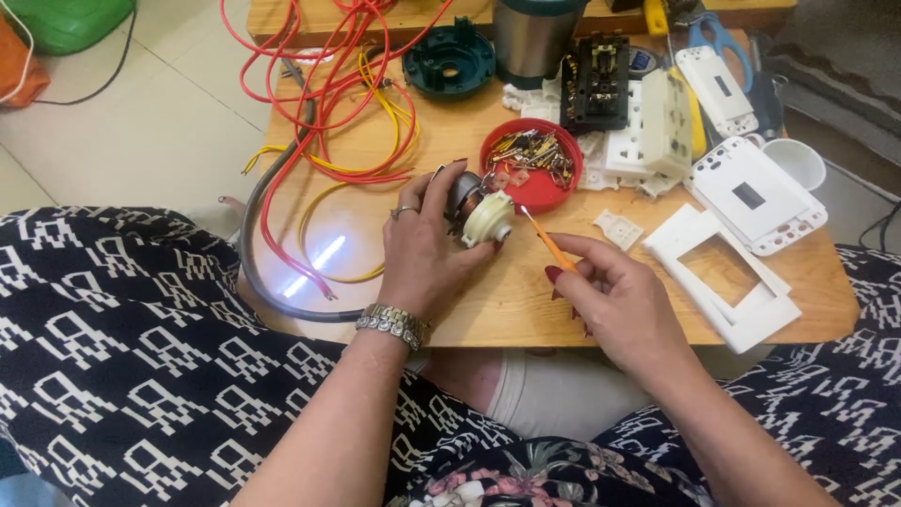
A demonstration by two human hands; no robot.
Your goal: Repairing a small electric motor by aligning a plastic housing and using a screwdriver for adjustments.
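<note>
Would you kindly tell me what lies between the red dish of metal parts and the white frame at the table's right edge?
In the head view, one small white plastic piece lies between the red dish and the white frame.

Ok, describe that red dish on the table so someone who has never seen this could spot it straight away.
Start at the low wooden table and find the left hand, which holds a small motor. Just past the motor lies the red dish, round and shallow. It alone is red and holds a heap of small brass-coloured metal parts; its neighbours to the right are white plastic switch plates.

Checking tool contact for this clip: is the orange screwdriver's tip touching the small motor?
No, the orange screwdriver in the right hand points at the small motor, its tip short of it.
</note>
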